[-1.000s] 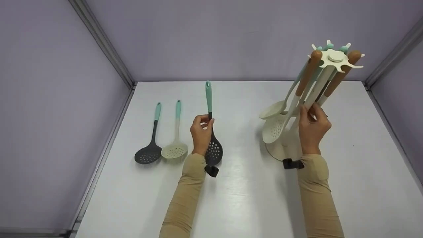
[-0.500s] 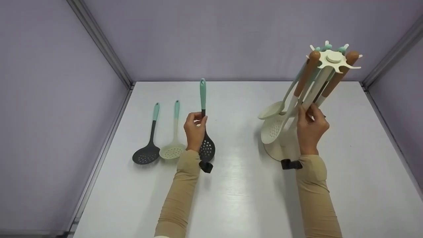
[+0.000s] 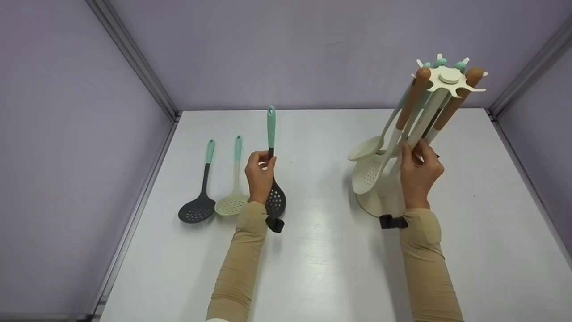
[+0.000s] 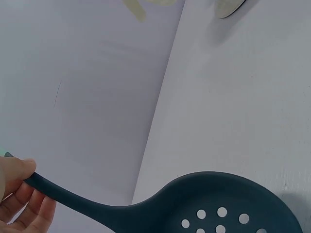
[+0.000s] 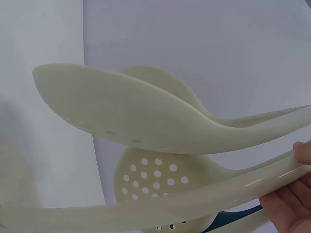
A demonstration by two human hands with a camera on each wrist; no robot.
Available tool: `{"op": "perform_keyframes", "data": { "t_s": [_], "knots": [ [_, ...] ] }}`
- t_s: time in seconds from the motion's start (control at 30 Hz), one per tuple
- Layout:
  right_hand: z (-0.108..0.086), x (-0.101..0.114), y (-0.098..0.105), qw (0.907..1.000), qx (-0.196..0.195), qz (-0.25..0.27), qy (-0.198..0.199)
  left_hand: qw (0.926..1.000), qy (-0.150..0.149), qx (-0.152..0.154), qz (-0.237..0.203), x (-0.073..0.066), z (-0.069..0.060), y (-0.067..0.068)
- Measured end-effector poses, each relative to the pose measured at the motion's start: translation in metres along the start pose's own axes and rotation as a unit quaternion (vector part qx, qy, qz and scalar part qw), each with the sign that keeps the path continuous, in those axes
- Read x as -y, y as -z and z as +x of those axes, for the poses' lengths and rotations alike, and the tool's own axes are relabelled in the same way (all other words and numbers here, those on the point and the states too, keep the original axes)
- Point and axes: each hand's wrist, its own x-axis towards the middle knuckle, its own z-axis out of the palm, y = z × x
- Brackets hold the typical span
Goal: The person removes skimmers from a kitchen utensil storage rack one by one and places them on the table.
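Note:
My left hand [image 3: 260, 179] pinches the dark shaft of a black skimmer [image 3: 276, 201] with a mint-green handle, thumb against fingers. Its round-holed bowl hangs low beside my wrist; in the left wrist view that bowl [image 4: 214, 194] fills the bottom. My right hand [image 3: 420, 175] grips the cream post [image 3: 430, 112] of a utensil stand. In the right wrist view thumb and fingers lie round the post [image 5: 146, 211]. Several utensils hang on the stand, among them a cream slotted spoon [image 3: 369, 173] and a cream spoon-like utensil [image 3: 366, 148].
Left of my left hand, a black skimmer [image 3: 197, 210] and a cream skimmer [image 3: 230, 205], both mint-handled, lie side by side on the white table [image 3: 319, 250]. Purple-grey panels [image 3: 290, 53] enclose the back and sides. The stand's round base [image 3: 371, 205] sits at the right.
My left hand has carried the black skimmer left and slightly up, closer to the cream skimmer. My right hand stays on the post. The whole head view has shifted a little.

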Motion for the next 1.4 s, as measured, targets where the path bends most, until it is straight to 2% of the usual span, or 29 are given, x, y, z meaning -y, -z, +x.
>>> {"op": "perform_keyframes", "data": {
  "t_s": [0.4,0.83,1.4],
  "knots": [
    [0.000,-0.001,0.000,0.9999,-0.001,-0.017,-0.004,0.9998,0.001,0.013,0.016,0.002,0.002,0.001],
    [-0.001,-0.001,0.000,0.9999,0.001,-0.013,0.000,0.9997,-0.006,0.015,0.021,0.012,0.005,-0.007],
    [-0.003,-0.001,0.000,0.9999,-0.001,-0.013,0.000,0.9997,0.013,0.009,0.021,0.024,0.012,-0.016]
  ]
}}
